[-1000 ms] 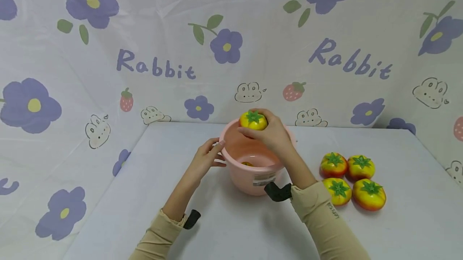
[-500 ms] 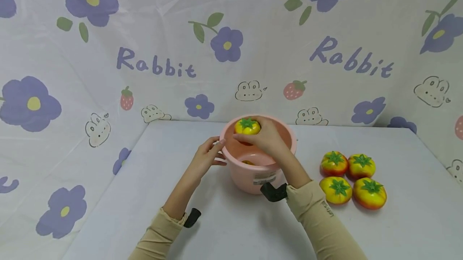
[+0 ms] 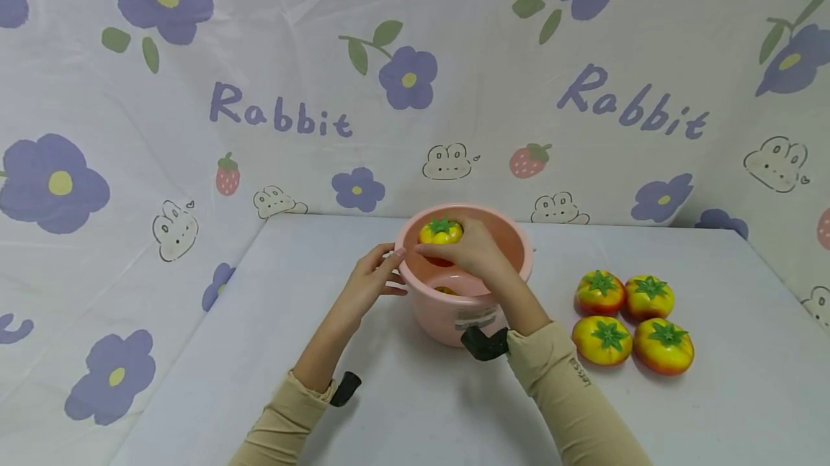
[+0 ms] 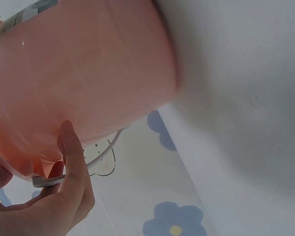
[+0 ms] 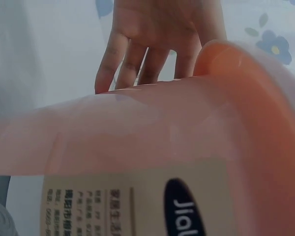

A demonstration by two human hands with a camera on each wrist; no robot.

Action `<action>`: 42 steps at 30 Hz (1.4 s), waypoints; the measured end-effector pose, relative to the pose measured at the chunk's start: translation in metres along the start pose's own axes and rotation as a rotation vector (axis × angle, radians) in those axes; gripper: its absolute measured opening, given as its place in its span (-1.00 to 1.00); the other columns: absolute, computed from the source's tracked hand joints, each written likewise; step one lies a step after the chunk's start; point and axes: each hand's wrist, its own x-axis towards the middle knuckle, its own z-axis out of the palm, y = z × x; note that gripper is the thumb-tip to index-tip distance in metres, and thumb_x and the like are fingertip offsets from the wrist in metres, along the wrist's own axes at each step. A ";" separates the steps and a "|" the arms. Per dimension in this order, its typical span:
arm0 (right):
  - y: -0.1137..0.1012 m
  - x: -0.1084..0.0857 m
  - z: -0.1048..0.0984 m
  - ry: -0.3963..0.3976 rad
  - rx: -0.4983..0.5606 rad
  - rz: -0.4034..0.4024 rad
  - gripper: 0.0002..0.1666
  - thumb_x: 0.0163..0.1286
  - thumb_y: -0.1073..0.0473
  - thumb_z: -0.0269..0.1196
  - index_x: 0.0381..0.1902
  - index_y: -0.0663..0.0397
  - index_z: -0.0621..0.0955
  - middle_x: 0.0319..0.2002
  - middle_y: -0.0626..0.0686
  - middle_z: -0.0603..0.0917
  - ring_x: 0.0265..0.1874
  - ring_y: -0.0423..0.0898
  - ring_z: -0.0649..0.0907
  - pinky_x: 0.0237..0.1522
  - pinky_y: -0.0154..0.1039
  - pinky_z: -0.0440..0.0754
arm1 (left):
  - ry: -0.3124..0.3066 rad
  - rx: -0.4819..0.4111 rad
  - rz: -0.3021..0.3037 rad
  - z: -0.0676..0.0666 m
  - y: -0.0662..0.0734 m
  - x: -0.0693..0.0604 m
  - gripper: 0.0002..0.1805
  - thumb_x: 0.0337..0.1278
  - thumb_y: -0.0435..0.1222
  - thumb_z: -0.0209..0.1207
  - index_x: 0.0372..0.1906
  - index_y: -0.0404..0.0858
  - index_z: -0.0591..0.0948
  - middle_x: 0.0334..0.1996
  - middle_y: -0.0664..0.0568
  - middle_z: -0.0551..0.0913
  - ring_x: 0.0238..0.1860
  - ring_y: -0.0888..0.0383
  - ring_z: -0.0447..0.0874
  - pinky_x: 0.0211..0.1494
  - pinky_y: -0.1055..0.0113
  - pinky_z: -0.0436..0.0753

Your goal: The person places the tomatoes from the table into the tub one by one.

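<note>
In the head view, a pink plastic bucket (image 3: 441,318) stands upright on the white table. My left hand (image 3: 369,284) grips its left rim, thumb on the rim and fingers against the outer wall; the left wrist view shows the fingers (image 4: 69,142) beside the grey bail handle (image 4: 48,181). Inside the bucket's mouth, my right hand (image 3: 470,250) holds a yellow-red toy tomato (image 3: 441,234) with a green star-shaped top. Part of another yellow fruit (image 3: 444,291) shows at the bottom. In the right wrist view, the bucket wall (image 5: 113,132) hides my right hand.
Several more toy tomatoes (image 3: 601,341) sit grouped on the table (image 3: 214,379), right of the bucket. A label (image 5: 137,201) is stuck on the bucket's near side. A flower-and-rabbit printed cloth (image 3: 480,41) hangs behind and along both sides.
My right hand has lowered the toy tomato from rim height into the bucket, moving slightly left. My left hand has kept its grip on the rim.
</note>
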 end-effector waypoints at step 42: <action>0.006 -0.022 -0.009 0.064 0.134 -0.123 0.03 0.17 -0.18 0.40 0.50 -0.09 0.20 0.47 0.02 0.32 0.50 0.04 0.25 0.50 0.10 0.23 | 0.013 -0.012 0.011 0.001 -0.004 0.004 -0.49 0.43 -0.02 0.00 0.28 -0.26 0.43 -0.06 -0.24 0.63 -0.23 0.13 0.70 -0.07 0.18 0.77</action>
